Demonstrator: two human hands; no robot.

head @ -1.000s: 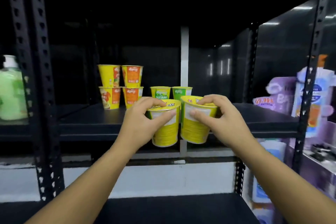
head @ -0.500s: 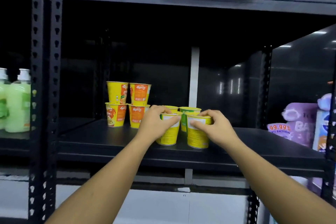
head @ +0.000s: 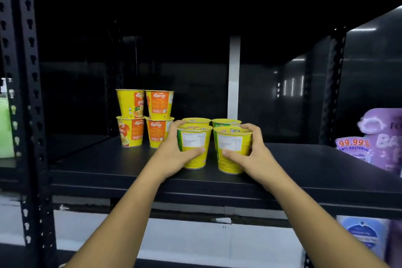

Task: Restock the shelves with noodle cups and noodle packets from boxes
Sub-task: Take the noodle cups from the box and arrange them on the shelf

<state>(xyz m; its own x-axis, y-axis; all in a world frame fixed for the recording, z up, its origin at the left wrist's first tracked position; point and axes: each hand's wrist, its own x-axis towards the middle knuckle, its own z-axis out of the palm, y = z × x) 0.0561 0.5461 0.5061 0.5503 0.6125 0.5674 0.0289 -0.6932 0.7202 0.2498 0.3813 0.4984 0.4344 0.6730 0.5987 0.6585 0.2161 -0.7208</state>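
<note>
Black metal shelf (head: 304, 165): left hand (head: 171, 155) grips left yellow paper noodle cup (head: 195, 144), right hand (head: 258, 156) grips right cup (head: 232, 148). Likely aligning front row.

Shop: black metal shelving (head: 152, 172) with stacked noodle cups (head: 144, 117).

1. "Express", in white script on an orange panel, stands on the upper right stacked cup (head: 159, 103) and the lower right stacked cup (head: 158, 132).
2. "AY…", cut off by the curve, stands on the upper left stacked cup (head: 130, 103).
3. "99.99%" above "ANTI-BACTERIAL" stands on the purple pack (head: 353, 148).
4. The white panels on the left yellow cup (head: 193, 143) and the right yellow cup (head: 233, 147) carry print too small to read.
</note>
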